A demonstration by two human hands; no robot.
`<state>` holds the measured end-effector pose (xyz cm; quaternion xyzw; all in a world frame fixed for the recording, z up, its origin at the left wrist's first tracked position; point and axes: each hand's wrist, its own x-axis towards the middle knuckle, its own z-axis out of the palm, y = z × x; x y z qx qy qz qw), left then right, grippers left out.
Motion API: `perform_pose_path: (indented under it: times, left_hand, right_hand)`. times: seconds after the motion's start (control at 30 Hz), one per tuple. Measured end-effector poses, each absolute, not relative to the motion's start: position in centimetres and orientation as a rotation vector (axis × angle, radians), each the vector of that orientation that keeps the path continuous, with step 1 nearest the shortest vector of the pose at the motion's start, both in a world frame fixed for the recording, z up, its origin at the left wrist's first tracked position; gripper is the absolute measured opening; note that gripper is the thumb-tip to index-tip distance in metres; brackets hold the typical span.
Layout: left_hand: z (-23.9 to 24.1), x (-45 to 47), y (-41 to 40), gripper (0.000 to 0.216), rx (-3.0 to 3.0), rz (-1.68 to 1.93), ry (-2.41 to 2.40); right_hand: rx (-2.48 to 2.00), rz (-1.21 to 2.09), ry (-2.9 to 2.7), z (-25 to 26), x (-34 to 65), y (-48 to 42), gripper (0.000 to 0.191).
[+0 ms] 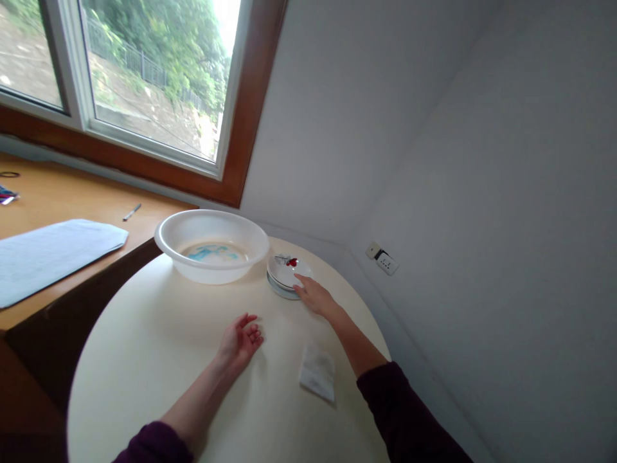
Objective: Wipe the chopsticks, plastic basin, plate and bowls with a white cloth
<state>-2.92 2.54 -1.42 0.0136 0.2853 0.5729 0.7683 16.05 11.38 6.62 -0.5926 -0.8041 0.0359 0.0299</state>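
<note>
A white plate [289, 269] with a red flower and dark sprigs tops a small stack on the round cream table [159, 360]. Beneath it shows the rim of a pale bluish dish [281, 292]. At the stack's right edge is my right hand [314, 296], its forefinger reaching over the rim and its thumb apart, lower at the near side; how firmly it touches is unclear. My left hand [241, 341] rests palm up near the table's middle, fingers loosely bent and holding nothing. Between my forearms lies a folded white cloth or tissue [318, 373].
A translucent white basin [212, 273] with a blue pattern in its bottom stands left of the plates. On the wooden desk [58, 193] at left are paper sheets [62, 254] and a pen [132, 212]. Walls and a socket [387, 262] border the table's far right.
</note>
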Motion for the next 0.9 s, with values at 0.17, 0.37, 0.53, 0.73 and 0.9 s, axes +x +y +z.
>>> perform_pose_path:
  times: [0.17,0.37,0.53,0.73,0.9]
  left_hand:
    - [-1.6,-2.9,2.7,0.023,0.040,1.241,0.634]
    - [-1.6,-3.0,2.8,0.023,0.057,1.241,0.652]
    - [-1.3,-3.3,2.6,0.023,0.076,1.267,0.674]
    - [-1.3,-3.7,2.7,0.019,0.095,1.290,0.704]
    - [-1.5,-4.0,2.7,0.016,0.098,1.308,0.722]
  right_hand:
    - [-1.988,0.056,-2.166,5.7,22.5,7.9,0.046]
    - [-2.428,0.061,-1.788,1.3,28.9,3.2,0.057]
    - [-2.566,-0.003,-1.715,-1.4,28.6,0.1,0.045]
    - [-2.620,-0.133,-1.732,-1.7,26.7,-0.4,0.034]
    - [-2.606,-0.061,-1.783,-1.8,26.6,-0.2,0.032]
